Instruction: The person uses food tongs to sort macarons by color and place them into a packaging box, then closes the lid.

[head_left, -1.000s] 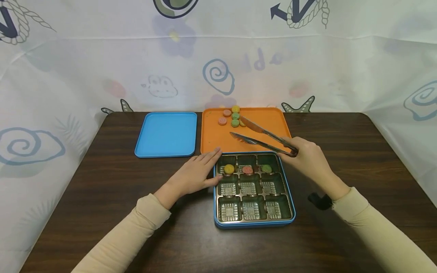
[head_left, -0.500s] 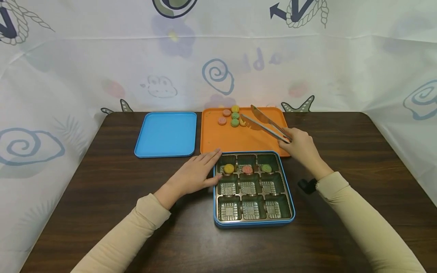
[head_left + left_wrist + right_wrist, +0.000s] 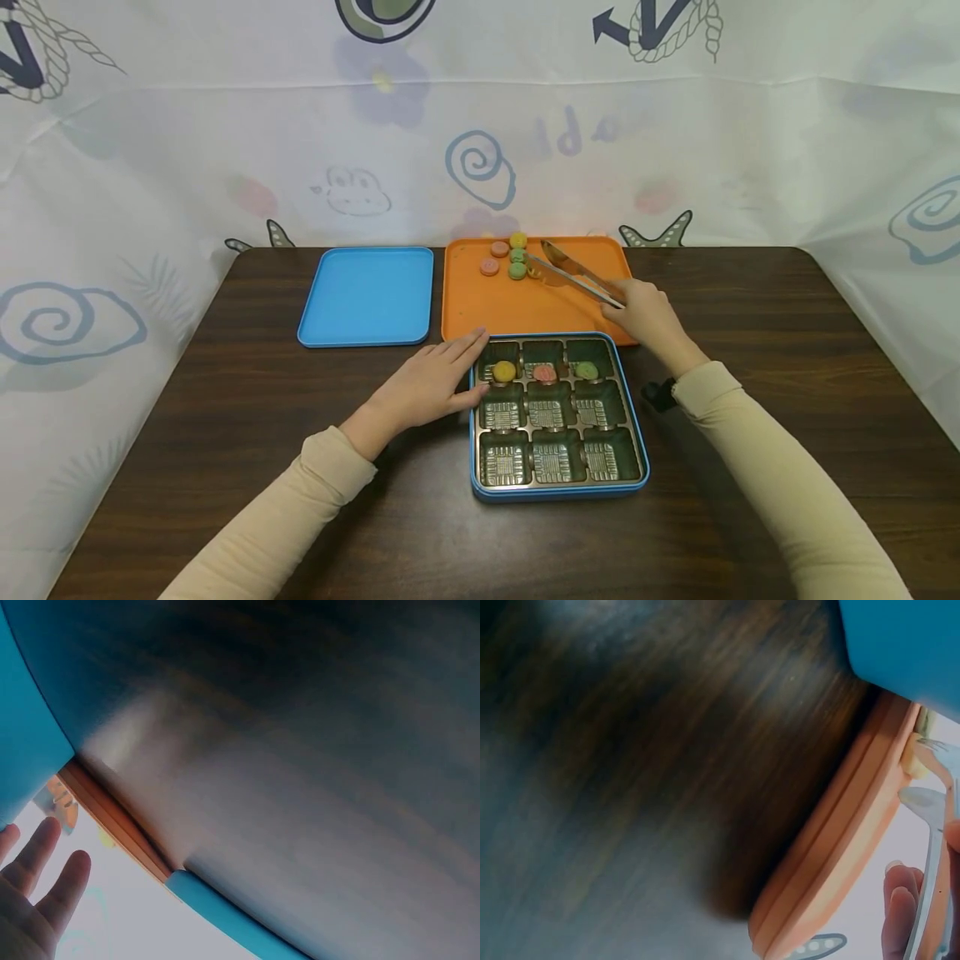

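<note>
Tin (image 3: 558, 492) holds three cookies (image 3: 544, 373) in its far row, left hand (image 3: 422, 387) resting straight-fingered against it, right hand (image 3: 651, 318) gripping tongs (image 3: 585, 287).

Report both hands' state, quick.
Left hand: open, at the left edge of the blue tin.
Right hand: closed, holding the tongs.

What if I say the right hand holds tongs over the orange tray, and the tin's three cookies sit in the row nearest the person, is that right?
Not quite: the head view shows the three cookies in the tin's far row, by the orange tray. The right hand does hold tongs over that tray.
</note>
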Tool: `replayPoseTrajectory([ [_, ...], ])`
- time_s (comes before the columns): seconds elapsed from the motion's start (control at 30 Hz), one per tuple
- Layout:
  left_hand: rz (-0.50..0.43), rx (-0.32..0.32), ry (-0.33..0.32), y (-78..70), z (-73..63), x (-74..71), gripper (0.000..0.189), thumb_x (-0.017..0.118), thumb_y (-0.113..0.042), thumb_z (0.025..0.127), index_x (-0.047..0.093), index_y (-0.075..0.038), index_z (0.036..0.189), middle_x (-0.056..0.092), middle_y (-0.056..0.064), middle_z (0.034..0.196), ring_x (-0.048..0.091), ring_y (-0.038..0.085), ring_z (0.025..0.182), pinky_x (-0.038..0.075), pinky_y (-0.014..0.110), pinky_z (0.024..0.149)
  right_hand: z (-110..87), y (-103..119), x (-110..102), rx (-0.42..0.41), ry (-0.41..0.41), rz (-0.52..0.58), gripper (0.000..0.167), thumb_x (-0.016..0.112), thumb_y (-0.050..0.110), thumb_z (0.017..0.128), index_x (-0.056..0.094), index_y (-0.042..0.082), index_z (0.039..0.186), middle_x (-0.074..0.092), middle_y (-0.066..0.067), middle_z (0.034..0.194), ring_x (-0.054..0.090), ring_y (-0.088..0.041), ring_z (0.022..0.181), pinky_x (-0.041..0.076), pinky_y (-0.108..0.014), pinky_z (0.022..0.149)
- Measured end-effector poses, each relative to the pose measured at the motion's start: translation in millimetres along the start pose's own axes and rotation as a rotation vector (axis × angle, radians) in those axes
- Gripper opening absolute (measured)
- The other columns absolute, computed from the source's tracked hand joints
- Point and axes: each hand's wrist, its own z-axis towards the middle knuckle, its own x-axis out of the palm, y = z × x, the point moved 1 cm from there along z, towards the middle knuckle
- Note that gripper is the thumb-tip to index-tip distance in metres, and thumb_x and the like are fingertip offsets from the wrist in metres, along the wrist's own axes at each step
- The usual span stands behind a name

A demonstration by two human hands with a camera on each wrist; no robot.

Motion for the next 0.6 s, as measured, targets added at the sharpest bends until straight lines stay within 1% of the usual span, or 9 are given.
replayPoseTrajectory([
  [0.2,-0.006,0.001,-0.001,-0.6,-0.9,-0.8,0.073,0.038,-0.053,0.098,0.018,-0.011,0.154,0.022,0.005,0.160,0.040,0.031,0.139,0.034,0.049,0.113,4.6,-0.5,4.4,0.012,0.019,-0.007,0.049,0.057,0.022,0.094,0.050,0.001,0.138,0.063,-0.027,0.118,0.057,-0.027,0.066,0.042,-0.031,0.052],
  [0.43,-0.007,0.000,0.000,-1.7,-1.7,-1.4,0.073,0.039,-0.053,0.098,0.018,-0.011,0.154,0.022,0.005,0.160,0.041,0.031,0.138,0.034,0.048,0.113,7.0,-0.8,7.6,0.024,0.038,0.008,0.050,0.058,0.023,0.094,0.050,0.000,0.138,0.063,-0.029,0.118,0.046,-0.022,0.055,0.032,-0.028,0.046],
  [0.6,-0.013,-0.004,-0.001,-1.2,-1.3,-0.1,0.073,0.039,-0.053,0.098,0.018,-0.011,0.154,0.022,0.005,0.160,0.041,0.030,0.138,0.034,0.048,0.113,7.4,-0.8,6.9,0.018,0.029,-0.014,0.048,0.059,0.023,0.094,0.053,0.000,0.135,0.065,-0.028,0.113,0.047,-0.024,0.059,0.033,-0.028,0.048],
])
